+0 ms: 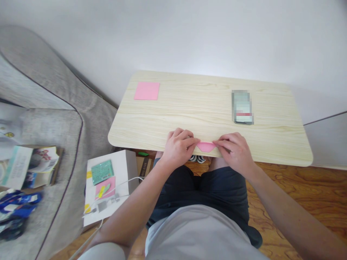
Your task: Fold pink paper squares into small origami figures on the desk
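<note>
A small piece of folded pink paper (206,146) is stretched between my two hands at the near edge of the table. Its visible shape is a trapezoid, wider at the top. My left hand (180,146) pinches the paper's left corner between thumb and fingers. On the other side, my right hand (235,148) has its fingertips closed on the right corner. Farther back on the left lies a square pink paper pad (146,91). Beyond my right hand rests a phone (242,107), its screen blurred out.
The pale wooden table (195,108) has rounded corners and stands against a white wall. Lower left, a white box (121,169) carries a green packet (102,172), pink paper and cables. A grey sofa (67,173) with cartons on it fills the left side.
</note>
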### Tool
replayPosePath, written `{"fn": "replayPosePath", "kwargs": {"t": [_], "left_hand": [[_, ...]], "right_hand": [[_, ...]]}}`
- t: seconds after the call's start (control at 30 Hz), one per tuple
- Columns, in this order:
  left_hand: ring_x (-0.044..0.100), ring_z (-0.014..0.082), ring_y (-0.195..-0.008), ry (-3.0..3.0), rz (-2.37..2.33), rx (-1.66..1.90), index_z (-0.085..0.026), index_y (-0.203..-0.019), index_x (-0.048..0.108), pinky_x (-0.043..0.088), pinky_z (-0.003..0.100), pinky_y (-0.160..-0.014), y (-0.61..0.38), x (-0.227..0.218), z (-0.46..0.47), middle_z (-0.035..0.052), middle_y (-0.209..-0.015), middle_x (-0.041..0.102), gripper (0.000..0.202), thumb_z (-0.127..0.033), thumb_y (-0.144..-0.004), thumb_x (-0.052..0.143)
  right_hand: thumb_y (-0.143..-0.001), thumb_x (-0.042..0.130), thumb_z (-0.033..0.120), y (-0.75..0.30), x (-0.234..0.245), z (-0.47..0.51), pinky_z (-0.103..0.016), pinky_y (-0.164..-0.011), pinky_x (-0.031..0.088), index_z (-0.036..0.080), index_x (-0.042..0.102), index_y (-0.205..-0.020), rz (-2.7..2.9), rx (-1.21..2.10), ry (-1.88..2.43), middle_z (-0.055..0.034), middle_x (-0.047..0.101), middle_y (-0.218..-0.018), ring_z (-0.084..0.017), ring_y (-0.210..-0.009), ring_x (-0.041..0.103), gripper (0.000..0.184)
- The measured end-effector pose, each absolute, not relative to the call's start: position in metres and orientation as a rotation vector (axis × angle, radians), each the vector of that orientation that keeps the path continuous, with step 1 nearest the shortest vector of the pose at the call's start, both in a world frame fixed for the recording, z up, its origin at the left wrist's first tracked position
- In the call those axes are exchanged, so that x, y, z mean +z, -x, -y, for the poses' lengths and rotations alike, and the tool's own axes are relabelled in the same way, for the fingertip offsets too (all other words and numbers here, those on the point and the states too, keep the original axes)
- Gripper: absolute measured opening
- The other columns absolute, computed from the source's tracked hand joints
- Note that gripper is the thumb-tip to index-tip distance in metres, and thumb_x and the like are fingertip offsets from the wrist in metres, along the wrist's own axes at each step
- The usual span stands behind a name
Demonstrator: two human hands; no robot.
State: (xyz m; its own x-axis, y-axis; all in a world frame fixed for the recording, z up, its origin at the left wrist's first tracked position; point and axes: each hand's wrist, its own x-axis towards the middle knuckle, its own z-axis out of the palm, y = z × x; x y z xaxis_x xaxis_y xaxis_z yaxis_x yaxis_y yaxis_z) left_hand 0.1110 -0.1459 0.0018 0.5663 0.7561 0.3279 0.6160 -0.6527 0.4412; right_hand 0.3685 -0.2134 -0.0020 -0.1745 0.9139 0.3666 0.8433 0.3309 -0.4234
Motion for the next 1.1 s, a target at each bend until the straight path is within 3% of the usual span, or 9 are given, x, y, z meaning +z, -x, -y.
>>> {"fn": "replayPosePath", "kwargs": {"t": [0.37,1.1], "left_hand": [[0.059,0.0229,-0.108,-2.594,-1.033,0.732,-0.032,-0.108,0.079,0.040,0.044,-0.095,-0.115,0.006,0.150,0.0017,-0.114,0.075,0.021,-0.028,-0.100,0.060],[0.058,0.0235,-0.106,-2.683,-0.941,0.680,-0.036,-0.112,0.078,0.039,0.046,-0.094,-0.107,0.001,0.147,0.0018,-0.119,0.073,0.022,-0.030,-0.101,0.059]], "right_hand": [[-0.097,0.067,0.024,-0.370,-0.003,0.221,-0.042,-0.087,0.044,0.032,0.079,-0.114,2.133,0.009,1.534,-0.0045,0.073,-0.111,-0.025,-0.102,0.060,0.022],[-0.097,0.067,0.024,-0.369,-0.001,0.230,-0.044,-0.093,0.040,0.033,0.077,-0.116,2.211,-0.083,1.531,-0.0018,0.075,-0.115,-0.024,-0.106,0.061,0.023]]}}
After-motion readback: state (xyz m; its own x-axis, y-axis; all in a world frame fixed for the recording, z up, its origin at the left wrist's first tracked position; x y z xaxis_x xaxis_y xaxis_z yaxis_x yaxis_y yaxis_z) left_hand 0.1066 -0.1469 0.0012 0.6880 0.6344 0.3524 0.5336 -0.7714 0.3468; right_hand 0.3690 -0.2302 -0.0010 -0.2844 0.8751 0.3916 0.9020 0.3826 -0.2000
